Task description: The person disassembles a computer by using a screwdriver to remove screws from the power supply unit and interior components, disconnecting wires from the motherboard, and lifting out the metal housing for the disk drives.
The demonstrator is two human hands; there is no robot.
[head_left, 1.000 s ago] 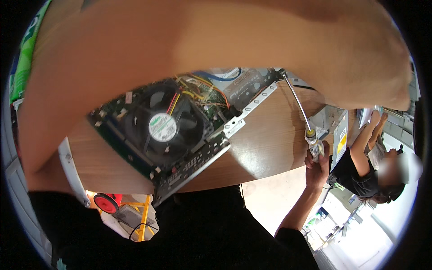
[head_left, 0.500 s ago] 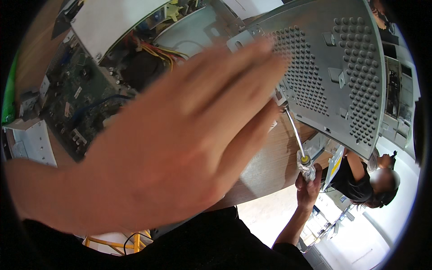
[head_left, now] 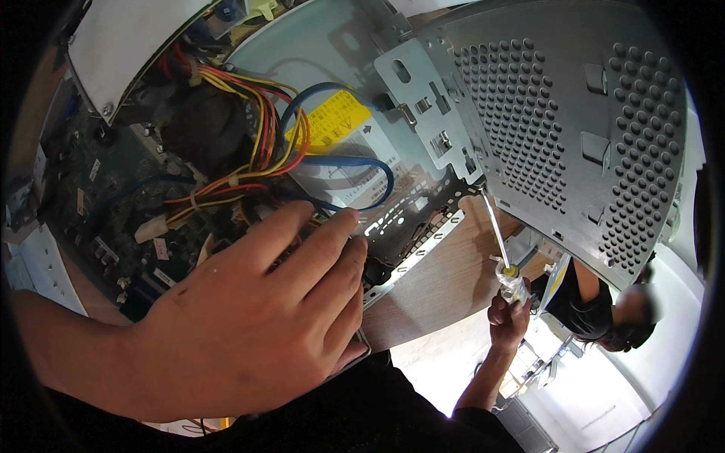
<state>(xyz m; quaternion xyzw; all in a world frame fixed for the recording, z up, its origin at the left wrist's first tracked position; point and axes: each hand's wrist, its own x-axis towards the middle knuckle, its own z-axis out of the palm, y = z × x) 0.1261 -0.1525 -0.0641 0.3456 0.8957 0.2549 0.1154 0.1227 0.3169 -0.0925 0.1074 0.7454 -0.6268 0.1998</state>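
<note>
An opened computer case (head_left: 423, 253) lies on the wooden table, with cables and a green circuit board (head_left: 106, 189) inside. My left hand (head_left: 257, 309) lies over its near rim, fingers bent inward and the thumb at the outer side, gripping the edge. It hides part of the rim and the board. In my right hand (head_left: 510, 321) is a screwdriver (head_left: 495, 230) with a clear, plastic-wrapped handle. Its tip reaches the case's corner, beside the perforated metal panel (head_left: 521, 128) that stands swung out to the right. Whether the tip sits in a screw cannot be told.
Red, yellow and orange wires (head_left: 264, 128) and a blue cable (head_left: 389, 177) loop inside the case. A silver drive with a yellow label (head_left: 328, 124) sits behind them. The wooden tabletop (head_left: 430, 291) shows in front. A person in black (head_left: 578, 302) is at the right.
My left hand has come down and back from in front of the panel to the near rim, uncovering the wires and drive. The screwdriver stays at the corner in my right hand.
</note>
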